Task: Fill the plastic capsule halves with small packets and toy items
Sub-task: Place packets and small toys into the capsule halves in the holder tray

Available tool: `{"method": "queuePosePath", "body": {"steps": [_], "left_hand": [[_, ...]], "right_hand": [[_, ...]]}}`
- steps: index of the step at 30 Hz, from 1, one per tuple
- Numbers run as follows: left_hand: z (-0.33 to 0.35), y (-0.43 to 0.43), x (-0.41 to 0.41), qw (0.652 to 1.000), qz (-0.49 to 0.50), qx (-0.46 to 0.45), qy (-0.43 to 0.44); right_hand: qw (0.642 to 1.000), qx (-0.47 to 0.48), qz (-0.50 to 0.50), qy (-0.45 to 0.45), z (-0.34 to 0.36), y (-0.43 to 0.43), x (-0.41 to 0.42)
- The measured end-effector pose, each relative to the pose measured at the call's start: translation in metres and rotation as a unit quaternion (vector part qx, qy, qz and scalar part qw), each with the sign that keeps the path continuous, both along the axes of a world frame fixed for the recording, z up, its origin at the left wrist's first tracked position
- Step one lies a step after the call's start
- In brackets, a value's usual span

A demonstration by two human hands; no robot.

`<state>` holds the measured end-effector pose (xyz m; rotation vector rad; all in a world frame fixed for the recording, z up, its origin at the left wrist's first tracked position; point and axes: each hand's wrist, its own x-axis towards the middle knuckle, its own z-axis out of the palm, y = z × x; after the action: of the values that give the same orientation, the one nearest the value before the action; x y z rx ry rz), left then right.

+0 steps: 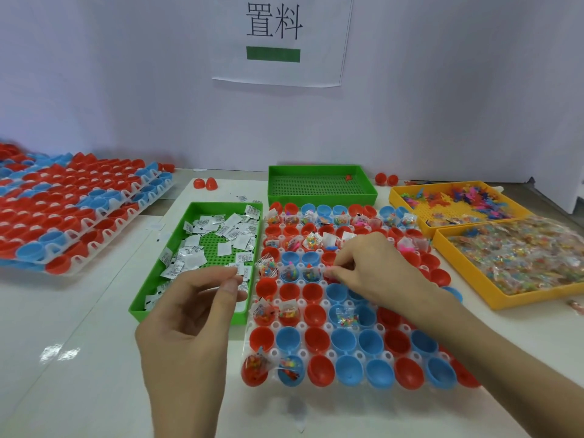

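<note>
A clear tray (328,303) holds rows of red and blue capsule halves. Several of them contain small bead packets (347,320). My right hand (376,270) hovers over the tray's middle rows. Its thumb and fingertips are pinched together at a red half, on a small packet that they mostly hide. My left hand (192,314) is at the near end of the green tray (142,303), which holds white packets (221,230). Its curled fingers and thumb pinch what looks like a thin white packet seen edge-on.
An almost bare green tray (369,196) stands behind the capsule tray. Two yellow trays at the right hold small toys (455,200) and bead packets (518,257). Stacked trays of capsule halves (72,210) lie at the left. Loose red halves (205,184) sit near the wall.
</note>
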<state>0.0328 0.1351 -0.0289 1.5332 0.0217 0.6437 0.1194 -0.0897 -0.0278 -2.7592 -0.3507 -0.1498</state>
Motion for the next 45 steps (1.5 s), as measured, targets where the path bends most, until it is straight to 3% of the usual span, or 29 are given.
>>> {"method": "queuePosePath", "body": {"steps": [7, 10, 14, 17, 24, 45], "left_hand": [[-0.002, 0.001, 0.0, 1.0, -0.003, 0.005, -0.001], [-0.003, 0.001, 0.001, 1.0, -0.004, 0.003, -0.002], [-0.005, -0.001, 0.002, 1.0, -0.004, 0.006, -0.001], [-0.005, -0.002, 0.002, 1.0, -0.006, 0.01, 0.0], [-0.004, -0.002, 0.002, 1.0, -0.006, 0.007, 0.001], [-0.012, 0.0, 0.008, 1.0, 0.003, 0.008, 0.005]], "right_hand": [[0.992, 0.114, -0.046, -0.012, 0.0, -0.001, -0.001], [0.996, 0.081, -0.013, -0.017, 0.002, -0.003, -0.004], [0.994, -0.068, 0.064, -0.053, 0.003, -0.005, -0.012], [0.988, -0.113, 0.077, -0.071, 0.003, -0.005, -0.016], [0.995, -0.046, 0.059, -0.062, 0.005, -0.008, -0.013], [0.995, -0.017, 0.063, -0.068, 0.005, -0.007, -0.011]]}}
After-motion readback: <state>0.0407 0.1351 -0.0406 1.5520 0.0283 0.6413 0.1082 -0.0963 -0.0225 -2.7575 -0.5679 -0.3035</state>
